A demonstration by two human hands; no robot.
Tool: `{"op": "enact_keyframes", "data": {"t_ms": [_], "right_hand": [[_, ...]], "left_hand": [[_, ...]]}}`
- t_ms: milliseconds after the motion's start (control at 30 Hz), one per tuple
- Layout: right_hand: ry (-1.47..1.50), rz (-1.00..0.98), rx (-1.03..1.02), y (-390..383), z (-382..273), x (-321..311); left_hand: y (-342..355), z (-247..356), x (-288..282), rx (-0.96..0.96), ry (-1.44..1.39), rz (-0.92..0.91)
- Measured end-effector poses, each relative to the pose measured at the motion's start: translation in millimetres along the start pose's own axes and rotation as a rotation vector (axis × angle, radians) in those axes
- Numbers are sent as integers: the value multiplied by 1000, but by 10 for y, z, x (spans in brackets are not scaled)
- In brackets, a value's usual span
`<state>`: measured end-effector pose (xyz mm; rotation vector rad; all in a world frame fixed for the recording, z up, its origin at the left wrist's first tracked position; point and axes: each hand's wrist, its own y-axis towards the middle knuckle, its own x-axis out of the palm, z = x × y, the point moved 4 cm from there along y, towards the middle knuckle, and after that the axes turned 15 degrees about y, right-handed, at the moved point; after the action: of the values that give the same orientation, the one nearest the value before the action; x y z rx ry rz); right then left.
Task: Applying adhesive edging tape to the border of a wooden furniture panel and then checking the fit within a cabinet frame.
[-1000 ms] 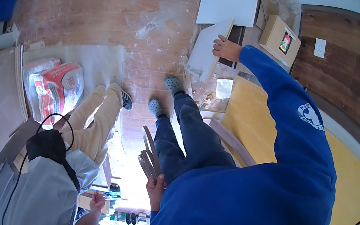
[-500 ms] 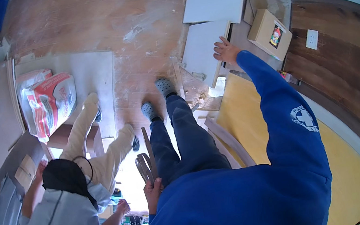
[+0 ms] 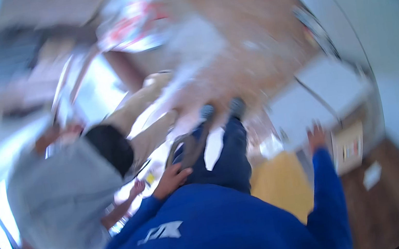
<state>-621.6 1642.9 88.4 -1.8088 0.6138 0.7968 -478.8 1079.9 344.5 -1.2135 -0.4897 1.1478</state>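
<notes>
Near my waist, my left hand (image 3: 172, 180) is closed around a looped grey-brown strip (image 3: 194, 149) that resembles edge banding. The strip sticks out forward past my thigh, and motion blur softens its ends. Out to the right, my right hand (image 3: 317, 137) has its fingers stretched out with nothing visible in them. It is over the near edge of a white panel (image 3: 295, 119), and I cannot tell whether it touches. A second white panel (image 3: 336, 84) lies against the first, on the right. Next to my right hand stands a cardboard box (image 3: 349, 147).
A co-worker in a grey shirt (image 3: 62, 182) and black cap (image 3: 109, 149) bends close on my left. Red-and-white bags (image 3: 136, 20) lie beyond them. A yellow board (image 3: 281, 182) is beside my right leg. Debris is scattered over the brown floor (image 3: 245, 18).
My view has swung left and is blurred. My left hand, still holding the strip, shows more fully. My right hand remains by the near white panel, its fingers stretched out.
</notes>
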Motion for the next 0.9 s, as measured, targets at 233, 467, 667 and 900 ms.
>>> {"op": "enact_keyframes", "data": {"t_ms": [233,467,667,900], "right_hand": [[1748,-249,302,548,-2801,-650],[1716,-717,144,836,-4989,-1204],[1706,-767,248,793,-5966,-1109],[1930,-878,19,271,-7553,-1521]], "left_hand": [[-405,178,26,219,-386,122],[-721,-74,25,338,-541,202],[-1297,-832,-60,264,-675,349],[-1594,-2205,137,398,-1163,427]]}}
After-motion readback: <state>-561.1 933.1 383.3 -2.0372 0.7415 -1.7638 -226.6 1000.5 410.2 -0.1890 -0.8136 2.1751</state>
